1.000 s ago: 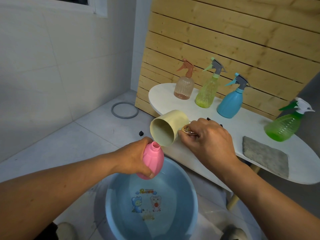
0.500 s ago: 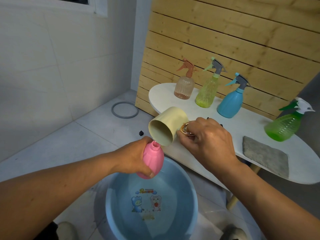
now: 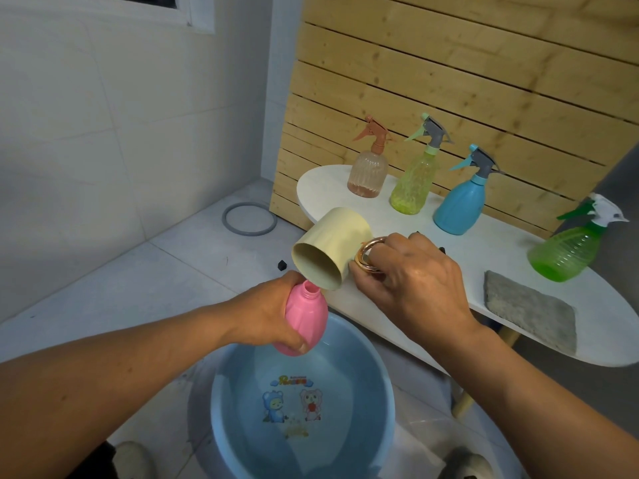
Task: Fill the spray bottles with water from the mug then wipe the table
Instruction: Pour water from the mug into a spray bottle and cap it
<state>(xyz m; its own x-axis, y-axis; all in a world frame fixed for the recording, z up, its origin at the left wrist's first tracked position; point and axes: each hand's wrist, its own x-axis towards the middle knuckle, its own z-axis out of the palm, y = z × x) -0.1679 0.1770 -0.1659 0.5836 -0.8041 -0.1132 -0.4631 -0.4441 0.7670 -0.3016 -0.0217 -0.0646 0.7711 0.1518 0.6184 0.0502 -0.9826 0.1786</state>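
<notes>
Two hands: both busy over the blue basin (image 3: 387, 392), so spills fall in.
Left hand (image 3: 266, 316): wrapped around the capless pink spray bottle (image 3: 307, 323), neck tilted up.
Right hand (image 3: 411, 285): fingers through the gold handle, tipping the cream mug (image 3: 328, 250) onto that neck.
Beyond my right hand: four capped bottles and a grey cloth (image 3: 529, 312) wait on the white table (image 3: 491, 247).

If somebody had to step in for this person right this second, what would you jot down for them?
Left hand grips the uncapped pink bottle, tilted over the blue basin.
Right hand holds the cream mug by its gold handle, tipped with its rim at the bottle's mouth.
On the white table: four capped spray bottles, peach, yellow-green, blue, green, and a grey cloth.
Done: pouring under way; fill levels unclear.
Left: finish filling, cap the pink bottle, wipe the table.
</notes>
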